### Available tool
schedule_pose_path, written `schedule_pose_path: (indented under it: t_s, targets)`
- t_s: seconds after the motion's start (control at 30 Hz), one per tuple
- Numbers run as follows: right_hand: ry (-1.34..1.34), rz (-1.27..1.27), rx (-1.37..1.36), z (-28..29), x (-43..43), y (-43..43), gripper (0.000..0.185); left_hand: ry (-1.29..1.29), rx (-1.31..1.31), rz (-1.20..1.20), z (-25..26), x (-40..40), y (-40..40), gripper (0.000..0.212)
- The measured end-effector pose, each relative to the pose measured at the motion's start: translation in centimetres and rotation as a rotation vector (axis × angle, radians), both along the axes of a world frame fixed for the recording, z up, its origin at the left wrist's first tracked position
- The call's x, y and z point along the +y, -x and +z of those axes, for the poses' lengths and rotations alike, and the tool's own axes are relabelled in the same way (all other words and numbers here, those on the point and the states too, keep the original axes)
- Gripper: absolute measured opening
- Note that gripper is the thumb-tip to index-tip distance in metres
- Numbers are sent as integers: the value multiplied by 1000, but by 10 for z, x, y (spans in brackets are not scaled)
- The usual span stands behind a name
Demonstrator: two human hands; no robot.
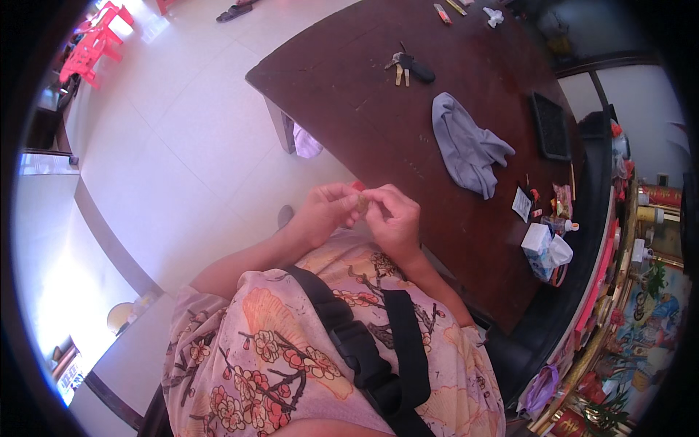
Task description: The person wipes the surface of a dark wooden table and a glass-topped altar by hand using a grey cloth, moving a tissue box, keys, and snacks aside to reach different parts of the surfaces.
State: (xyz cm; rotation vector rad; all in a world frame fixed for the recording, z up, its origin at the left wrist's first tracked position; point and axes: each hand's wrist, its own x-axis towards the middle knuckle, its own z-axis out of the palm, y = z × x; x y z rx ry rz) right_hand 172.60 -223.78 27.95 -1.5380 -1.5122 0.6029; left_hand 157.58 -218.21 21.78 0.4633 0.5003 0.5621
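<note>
My left hand (327, 212) and my right hand (394, 217) meet in front of my body, above my lap and beside the table edge. Between their fingertips is a small yellowish-brown object (362, 204), pinched from both sides; its kind cannot be told. Something small and red (358, 186) shows just behind the fingertips. A grey cloth (467, 145) lies crumpled on the dark red-brown wooden table (377, 125). Farther off on the tabletop is a bunch of keys (403, 71) with a black fob.
A tissue box (538, 248), a small bottle (558, 224), a white packet (522, 204) and a black tray (550, 125) stand or lie toward the table's right side. Red plastic stools (93, 52) stand at the far left. A sandaled foot (235, 12) of another person shows at the top.
</note>
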Motion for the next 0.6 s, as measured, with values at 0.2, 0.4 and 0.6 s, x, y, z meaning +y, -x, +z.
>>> schedule_pose_path:
  t_s: [0.2,0.4,0.6]
  targets:
    - [-23,-64,-1,8,-5,1,15,88,-129,13,-4,-2,-2,12]
    - [-101,0,-231,2,-4,-3,11,-138,67,90,9,-5,-7,10]
    - [-123,25,-251,1,-2,-3,15,-321,148,134,14,-8,-6,8]
